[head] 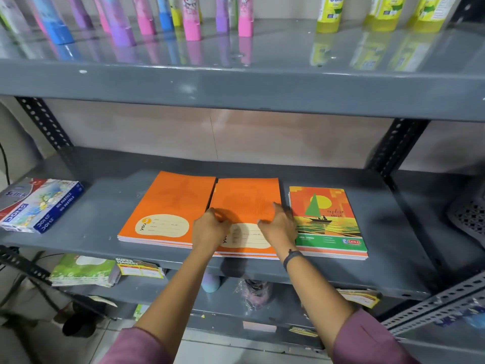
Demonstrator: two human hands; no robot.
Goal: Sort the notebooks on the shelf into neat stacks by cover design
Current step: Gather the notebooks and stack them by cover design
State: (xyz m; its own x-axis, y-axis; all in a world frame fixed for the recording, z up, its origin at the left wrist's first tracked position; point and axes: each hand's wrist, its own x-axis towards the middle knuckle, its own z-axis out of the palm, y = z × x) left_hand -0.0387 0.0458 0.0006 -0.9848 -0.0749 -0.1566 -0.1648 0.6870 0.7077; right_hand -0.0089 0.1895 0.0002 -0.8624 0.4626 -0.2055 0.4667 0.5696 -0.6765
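Observation:
Three stacks of notebooks lie side by side on the grey middle shelf (99,206). The left stack (168,203) has plain orange covers with a cream label. Orange covers top the middle stack (245,200) too. The right stack (325,219) shows a sailboat and sun picture with a green band. My left hand (210,229) rests on the left edge of the middle stack, fingers curled over it. My right hand (278,224) lies flat on that stack's right side, fingers spread and pointing to the back.
A box of oil pastels (39,203) lies at the shelf's left end. Coloured tubes (191,19) and yellow gum bottles (329,11) stand on the shelf above. Packets and paper pads (84,270) sit on the shelf below. Black slotted uprights (393,143) frame the bay.

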